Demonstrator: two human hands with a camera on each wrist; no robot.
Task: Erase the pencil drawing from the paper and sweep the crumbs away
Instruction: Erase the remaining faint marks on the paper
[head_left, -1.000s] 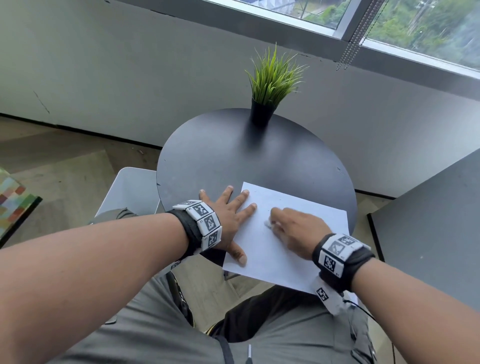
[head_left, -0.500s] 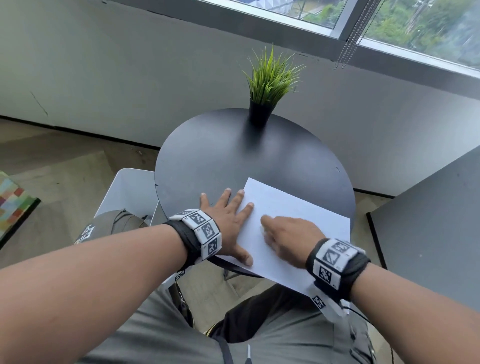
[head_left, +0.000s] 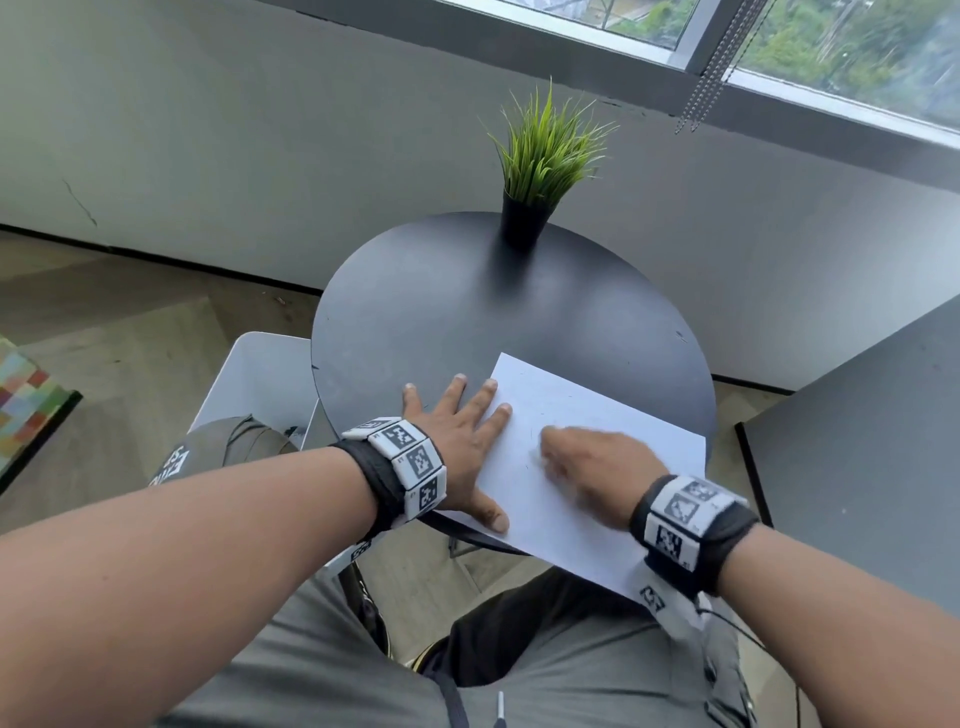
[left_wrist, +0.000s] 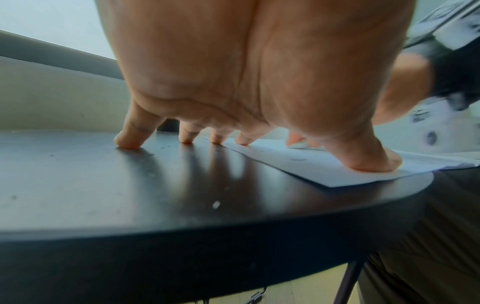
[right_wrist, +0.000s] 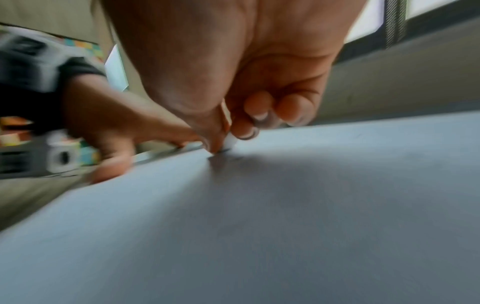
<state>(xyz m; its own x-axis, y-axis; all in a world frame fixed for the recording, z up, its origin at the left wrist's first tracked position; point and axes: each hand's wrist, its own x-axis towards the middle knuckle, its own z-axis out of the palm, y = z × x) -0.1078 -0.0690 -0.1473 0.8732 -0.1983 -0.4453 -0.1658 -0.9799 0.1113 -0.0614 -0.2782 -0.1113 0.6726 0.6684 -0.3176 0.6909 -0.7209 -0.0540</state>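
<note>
A white sheet of paper (head_left: 587, 415) lies on the near right part of a round black table (head_left: 441, 312), its near corner hanging over the edge. My left hand (head_left: 462, 436) lies flat with fingers spread, thumb and two fingertips pressing the paper's left edge (left_wrist: 324, 168). My right hand (head_left: 592, 467), blurred, sits on the middle of the sheet. In the right wrist view its thumb and fingers pinch a small white eraser (right_wrist: 230, 142) whose tip touches the paper (right_wrist: 285, 205). A few faint dark specks show on the sheet; no drawing is legible.
A small potted grass plant (head_left: 540, 171) stands at the table's far side. A white chair (head_left: 260, 379) is to the left, a second dark tabletop (head_left: 857, 441) to the right. A wall and window lie behind. My lap is under the near edge.
My right hand has shifted back and forth over the middle of the sheet with the eraser. The left hand has stayed on the paper's left edge.
</note>
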